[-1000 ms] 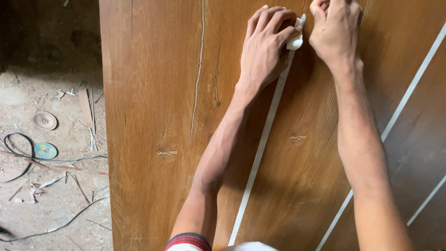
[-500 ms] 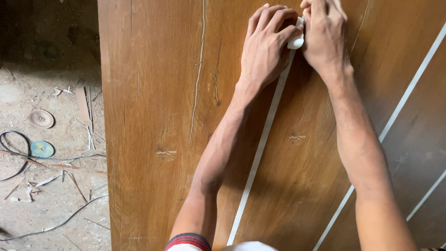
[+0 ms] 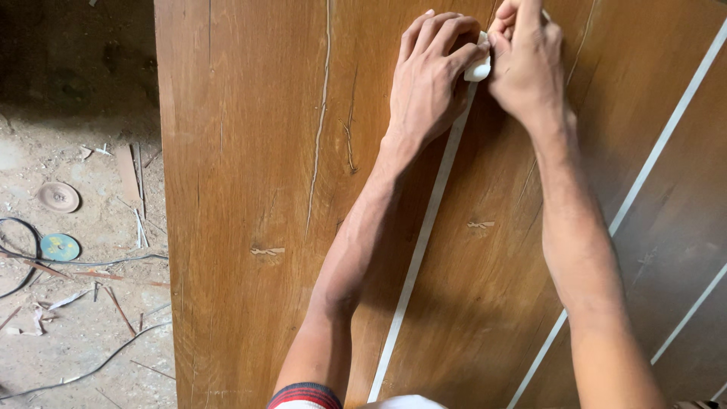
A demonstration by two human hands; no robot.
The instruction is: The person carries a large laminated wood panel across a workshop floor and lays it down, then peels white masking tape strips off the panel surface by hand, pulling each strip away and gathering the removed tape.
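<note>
Head view: both hands meet at the far edge of a brown wooden panel [image 3: 250, 227], over the top of a thin white strip [image 3: 420, 242] that runs from the near edge up to them. The left hand [image 3: 432, 76] lies fingers curled on the wood just left of the strip, its thumb and forefinger pinching a small white piece [image 3: 477, 70]. The right hand [image 3: 530, 64] is clenched around the same piece from the other side, fingers bunched; how much of it each hand grips is hidden. Two more white strips [image 3: 644, 174] cross the panel toward its right edge. On the dirt floor [image 3: 76, 318] left of the panel lie a black cable [image 3: 23, 257], a teal disc [image 3: 59, 246] and a brown disc [image 3: 57, 197]

To do this well, I judge the white piece should stay square over the strip's line, the left hand steadying while the right presses, with even pressure so the strip seats flat and does not wander sideways

Against the earlier pictures, the right hand has come closer to the left and now covers more of the white piece; the left hand has barely moved, and the panel and floor litter lie as they did
</note>
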